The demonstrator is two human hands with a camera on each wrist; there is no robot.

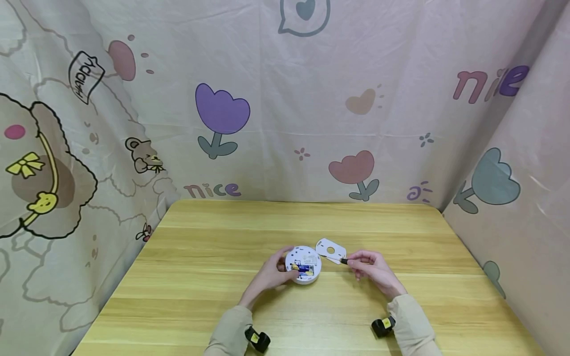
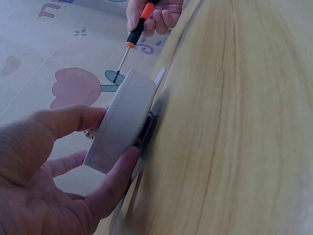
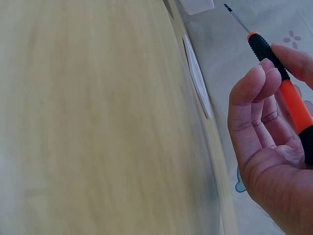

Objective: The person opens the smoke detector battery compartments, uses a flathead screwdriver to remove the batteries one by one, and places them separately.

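My left hand [image 1: 270,272] grips a round white smoke detector [image 1: 309,258] by its side, tilted, with the thumb over the face in the head view. Batteries [image 1: 303,269] show in the open compartment on that face. In the left wrist view, the detector's plain side wall [image 2: 122,120] sits between thumb and fingers, a dark ring under it. My right hand [image 1: 374,269] holds a screwdriver [image 3: 296,103] with an orange and black handle, pinched between thumb and fingers. Its thin shaft points left toward the detector, the tip near the rim in the head view.
A flat white mounting plate [image 1: 337,246] with a round hole lies on the wooden table [image 1: 222,237], just behind the screwdriver. Patterned cloth [image 1: 267,99] hangs at the back and both sides. Black camera units [image 1: 257,340] sit at both wrists.
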